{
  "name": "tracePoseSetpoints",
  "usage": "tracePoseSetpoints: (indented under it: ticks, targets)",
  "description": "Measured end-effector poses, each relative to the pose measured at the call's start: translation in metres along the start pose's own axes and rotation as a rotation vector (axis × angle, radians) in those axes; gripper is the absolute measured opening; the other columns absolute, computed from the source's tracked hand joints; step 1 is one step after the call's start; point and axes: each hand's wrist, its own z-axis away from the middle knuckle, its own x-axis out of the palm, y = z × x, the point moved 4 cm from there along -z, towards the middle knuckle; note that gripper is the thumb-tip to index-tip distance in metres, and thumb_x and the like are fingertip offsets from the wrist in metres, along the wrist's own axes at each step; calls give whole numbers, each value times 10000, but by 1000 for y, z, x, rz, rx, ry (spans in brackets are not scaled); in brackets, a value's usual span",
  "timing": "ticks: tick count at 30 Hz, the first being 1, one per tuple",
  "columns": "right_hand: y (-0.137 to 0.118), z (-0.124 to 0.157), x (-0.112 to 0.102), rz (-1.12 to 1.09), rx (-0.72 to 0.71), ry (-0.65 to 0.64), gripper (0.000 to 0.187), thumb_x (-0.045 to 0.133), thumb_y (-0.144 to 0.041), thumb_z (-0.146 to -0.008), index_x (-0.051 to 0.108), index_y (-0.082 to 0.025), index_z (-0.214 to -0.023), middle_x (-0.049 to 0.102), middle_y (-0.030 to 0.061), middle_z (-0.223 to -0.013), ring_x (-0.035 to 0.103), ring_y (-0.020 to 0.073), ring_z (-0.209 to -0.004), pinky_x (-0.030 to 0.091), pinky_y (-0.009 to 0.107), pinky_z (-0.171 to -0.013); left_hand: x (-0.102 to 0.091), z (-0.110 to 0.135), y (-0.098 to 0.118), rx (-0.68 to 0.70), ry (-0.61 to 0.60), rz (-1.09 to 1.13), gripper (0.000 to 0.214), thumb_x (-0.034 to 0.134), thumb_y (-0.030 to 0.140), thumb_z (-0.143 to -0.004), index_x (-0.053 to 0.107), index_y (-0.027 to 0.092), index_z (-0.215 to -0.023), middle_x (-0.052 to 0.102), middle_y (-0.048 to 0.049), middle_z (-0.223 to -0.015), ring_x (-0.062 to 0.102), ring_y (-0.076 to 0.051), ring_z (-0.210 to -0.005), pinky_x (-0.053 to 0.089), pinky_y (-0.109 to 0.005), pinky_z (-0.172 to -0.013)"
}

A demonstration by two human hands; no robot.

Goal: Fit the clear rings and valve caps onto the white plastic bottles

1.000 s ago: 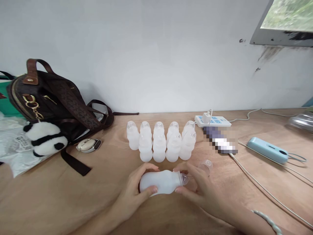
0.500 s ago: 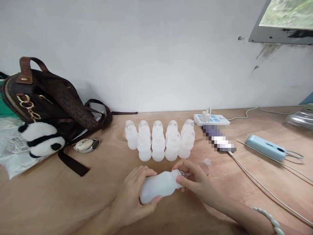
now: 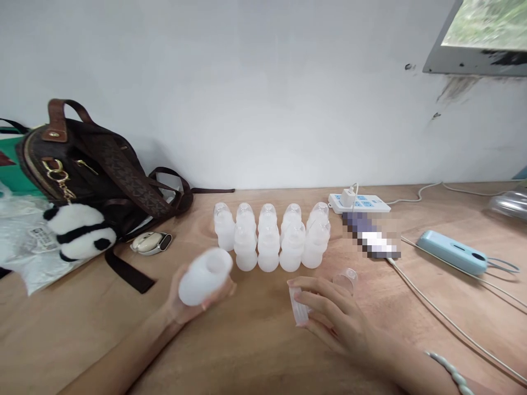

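Observation:
My left hand (image 3: pixel 193 307) grips a white frosted bottle body (image 3: pixel 205 276), lifted off the wooden table (image 3: pixel 255 351) with its open mouth facing me. My right hand (image 3: pixel 329 318) rests on the table, fingers closed round the bottle's ribbed screw ring with teat (image 3: pixel 299 307). A clear dome cap (image 3: pixel 346 278) lies just beyond my right fingers. Behind both hands stands a cluster of several small capped white bottles (image 3: pixel 269 236) in two rows.
A brown handbag (image 3: pixel 94 170) with a panda plush (image 3: pixel 78 233) sits at the left, a small grey device (image 3: pixel 150 242) beside it. A white power strip (image 3: pixel 358 203), cables (image 3: pixel 444 318) and a light blue gadget (image 3: pixel 450 251) lie at the right. A plastic bag (image 3: pixel 20 247) is far left.
The bottle has come apart: my left hand lifted the body up and to the left, while my right hand kept the screw ring with teat near the table.

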Motion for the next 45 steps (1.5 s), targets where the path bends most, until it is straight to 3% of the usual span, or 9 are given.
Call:
tracePoseSetpoints:
  ticks: [2, 8, 13, 17, 22, 28, 33, 39, 45]
  targets:
    - [-2, -1, 0, 9, 3, -10, 203, 396, -220, -1071, 534, -140, -1197, 722, 151, -1127, 723, 196, -994, 594, 283, -807, -14, -2, 18, 149, 93, 53, 598, 640, 756, -762, 655, 177, -914, 432, 79, -491, 370, -82, -448, 448, -235, -544]
    - [-2, -1, -1, 29, 21, 0, 205, 396, -249, -1070, 532, -150, -1187, 729, 153, -1116, 736, 203, -987, 609, 289, -778, -49, 2, 52, 286, 299, -49, 728, 796, 724, -659, 676, 198, -1147, 704, 5, -867, 635, -159, -726, 564, -270, -717]
    - [-2, 0, -1, 25, 18, -23, 215, 406, -243, -1062, 528, -148, -1211, 726, 156, -1125, 736, 209, -1009, 621, 302, -802, -56, 12, 40, 181, 400, -361, 505, 950, 321, -617, 722, 207, -1052, 779, -58, -1038, 706, -292, -981, 577, -335, -841]
    - [-2, 0, 0, 14, 25, -51, 223, 436, -222, -1042, 537, -154, -1229, 724, 151, -1144, 733, 218, -1028, 627, 316, -799, -49, 13, 25, -16, 517, -1035, 504, 861, 484, -655, 718, 194, -1042, 789, -79, -1064, 708, -356, -1014, 581, -432, -870]
    - [-2, 0, 2, 16, 33, -51, 223, 424, -243, -1052, 554, -147, -1206, 731, 152, -1135, 736, 219, -1023, 628, 314, -799, -35, 9, 27, -93, 498, -1456, 390, 715, 579, -736, 717, 213, -871, 776, -64, -868, 699, -342, -829, 544, -415, -766]
    - [-2, 1, 7, -4, 51, -80, 241, 441, -293, -1052, 574, -143, -1186, 734, 155, -1120, 736, 228, -1003, 637, 335, -794, -23, 6, 27, -85, 418, -1806, 462, 429, 544, -905, 710, 196, -1019, 696, -182, -1232, 632, -438, -1108, 505, -463, -829]
    - [0, 1, 9, -33, 63, -103, 237, 461, -271, -1034, 584, -136, -1186, 728, 160, -1118, 728, 232, -1003, 640, 354, -801, -28, 9, 33, 73, 493, -1696, 352, 576, 540, -842, 691, 226, -953, 720, -125, -1052, 625, -380, -951, 439, -377, -754]
    - [-1, 2, 8, -32, 46, -105, 231, 468, -248, -1040, 588, -154, -1213, 713, 155, -1141, 726, 228, -1018, 640, 345, -805, -4, 30, 34, 593, 589, -1170, 200, 670, 357, -840, 549, 242, -730, 511, 14, -691, 441, -204, -645, 332, -295, -655]
    - [-5, 2, 4, -111, 68, -45, 227, 522, -299, -1031, 572, -146, -1193, 729, 149, -1140, 727, 215, -1043, 633, 320, -859, 69, 12, -29, 166, 275, -761, 272, 568, 416, -965, 604, 206, -795, 548, 0, -746, 479, -179, -687, 382, -268, -652]
